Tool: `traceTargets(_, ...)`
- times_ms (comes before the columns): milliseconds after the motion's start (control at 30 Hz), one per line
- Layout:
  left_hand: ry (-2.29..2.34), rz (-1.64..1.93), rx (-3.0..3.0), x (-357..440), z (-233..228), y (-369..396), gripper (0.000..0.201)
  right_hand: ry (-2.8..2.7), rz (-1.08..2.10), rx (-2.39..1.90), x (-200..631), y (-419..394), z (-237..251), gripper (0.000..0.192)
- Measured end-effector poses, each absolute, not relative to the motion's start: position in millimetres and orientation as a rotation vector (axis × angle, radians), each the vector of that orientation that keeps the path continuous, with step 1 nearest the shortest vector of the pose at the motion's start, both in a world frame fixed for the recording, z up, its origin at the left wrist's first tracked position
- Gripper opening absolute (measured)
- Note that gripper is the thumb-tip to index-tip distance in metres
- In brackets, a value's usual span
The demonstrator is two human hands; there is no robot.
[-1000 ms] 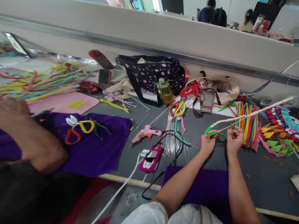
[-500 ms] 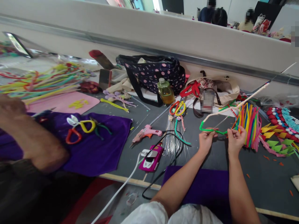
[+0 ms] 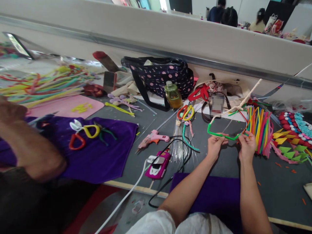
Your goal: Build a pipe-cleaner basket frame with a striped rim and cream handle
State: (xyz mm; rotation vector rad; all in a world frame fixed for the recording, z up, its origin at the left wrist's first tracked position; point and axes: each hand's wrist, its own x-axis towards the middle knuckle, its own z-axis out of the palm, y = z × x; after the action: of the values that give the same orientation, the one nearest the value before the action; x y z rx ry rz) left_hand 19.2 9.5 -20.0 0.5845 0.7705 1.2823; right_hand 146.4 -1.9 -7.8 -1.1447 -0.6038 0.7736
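My left hand [image 3: 215, 145] and my right hand [image 3: 246, 146] pinch the two ends of a short green pipe cleaner [image 3: 220, 134] just above the grey table [image 3: 280, 185]. A long white pipe cleaner [image 3: 240, 104] is joined to the green one at its left end and slants up to the right, past a handbag. A bundle of bright pipe cleaners [image 3: 259, 128] lies right beside my right hand. A purple cloth [image 3: 214, 191] sits under my forearms.
A pink glue gun [image 3: 153, 138], a pink toy car [image 3: 158, 165] with cables, thin wires [image 3: 179, 143], a bottle [image 3: 172, 95] and a dotted bag [image 3: 159, 75] lie to the left. Another person's arm [image 3: 26, 143] rests at far left on purple cloth [image 3: 97, 152].
The white pipe cleaner's free end swung upward and to the left, from nearly level to steeply slanted. My hands kept their grip on the green piece and rose slightly.
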Motion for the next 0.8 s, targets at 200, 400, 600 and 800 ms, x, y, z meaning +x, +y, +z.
traceTargets(200, 0.678, 1.134, 0.502, 17, -23, 10, 0.037, -0.544, 1.135, -0.973, 163, -2, -13, 0.046)
traceTargets(400, 0.637, 1.106, 0.485, 18, -22, 8, 0.034, -0.504, 1.218, -0.966, 162, 0, -17, 0.038)
traceTargets(600, 0.745, 1.257, 0.487, 22, -19, 8, 0.034, -0.653, 0.513, -1.36, 146, 2, -19, 0.028)
traceTargets(800, 0.79, 1.34, 0.555, 24, -22, 9, 0.032, -1.044, 0.092, -1.55, 138, -5, -16, 0.031)
